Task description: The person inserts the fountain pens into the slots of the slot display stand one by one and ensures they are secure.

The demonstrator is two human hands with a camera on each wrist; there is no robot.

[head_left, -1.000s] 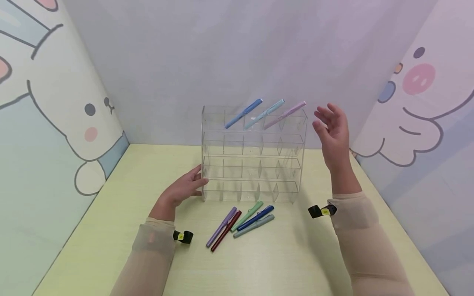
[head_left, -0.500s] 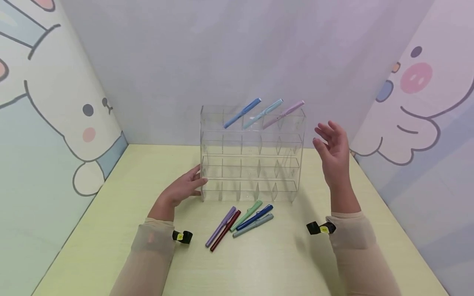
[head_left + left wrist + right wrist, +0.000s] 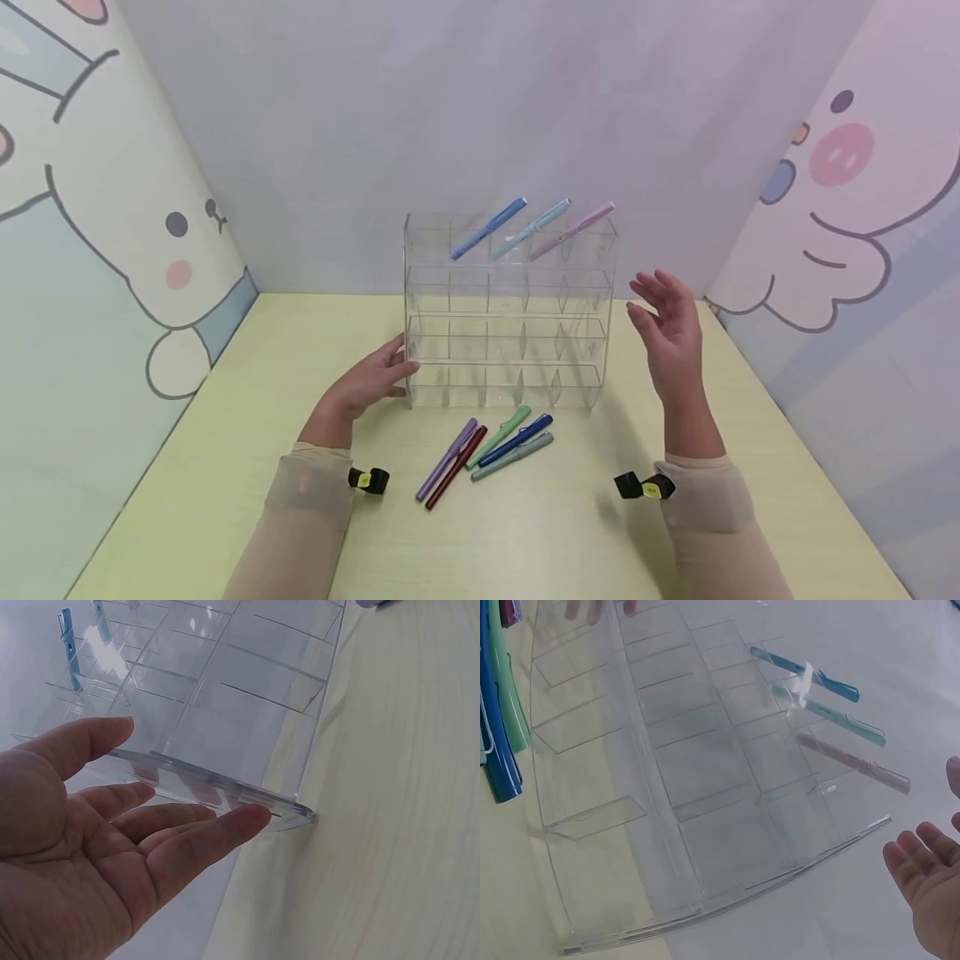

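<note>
A clear acrylic display rack [image 3: 506, 350] with four tiers of small compartments stands upright. My left hand [image 3: 373, 382] rests at its lower left side; in the left wrist view, the fairly straight fingers [image 3: 217, 844] lie along the side panel and the thumb is near the front edge. My right hand [image 3: 671, 342] is raised to the right of the rack, fingers loosely bent, holding nothing. Three capped pens lean in the top tier: a blue pen [image 3: 489, 228], a light blue pen [image 3: 531, 229] and a pale pink-purple pen [image 3: 573, 231].
On the table in front of the rack lie a purple pen [image 3: 447, 460], a dark red pen [image 3: 457, 467], a green pen [image 3: 498, 437], a dark blue pen [image 3: 516, 440] and a grey-green pen [image 3: 513, 457]. Cartoon-printed side walls and a pale back curtain [image 3: 322, 183] surround the table.
My right hand has come down and slightly toward me beside the rack, staying empty. The left hand, the rack and the pens keep their places.
</note>
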